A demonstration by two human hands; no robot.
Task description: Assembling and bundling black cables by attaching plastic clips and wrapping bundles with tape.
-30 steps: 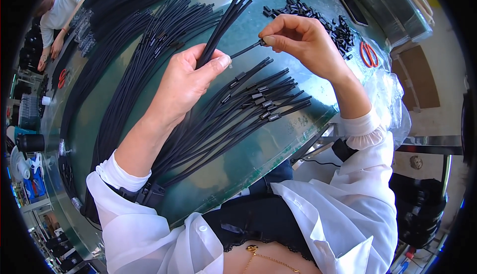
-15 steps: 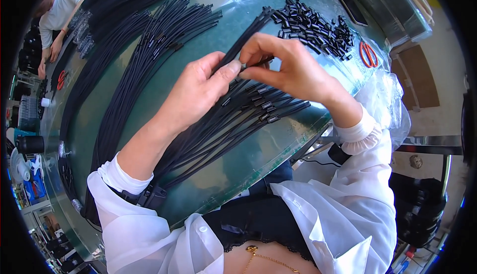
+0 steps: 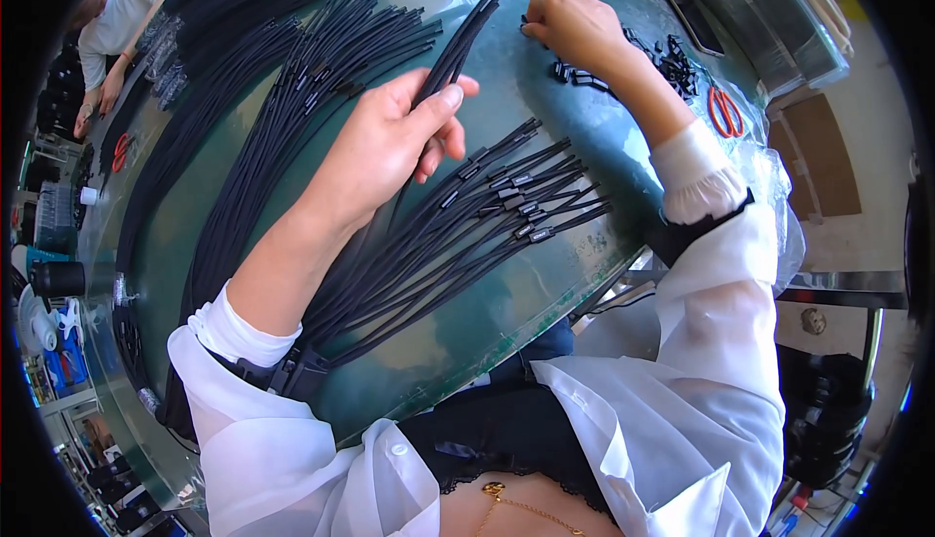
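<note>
My left hand (image 3: 390,143): forearm angled up from the counter's near edge, fingers closed around a slim bundle of black cords (image 3: 466,36), thumb pressed on top; the bundle runs toward the far edge. My right hand (image 3: 575,26): arm stretched to the far right of the counter (image 3: 545,284), fingers curled down into a heap of small black plastic caps (image 3: 672,60); whether they pinch one I cannot tell. Capped cords (image 3: 487,211): matte, thin, fanned across the glossy green counter near my left hand. Red-handled scissors (image 3: 723,111): by the right edge. Clear crinkled plastic bag (image 3: 779,196): at the right edge.
</note>
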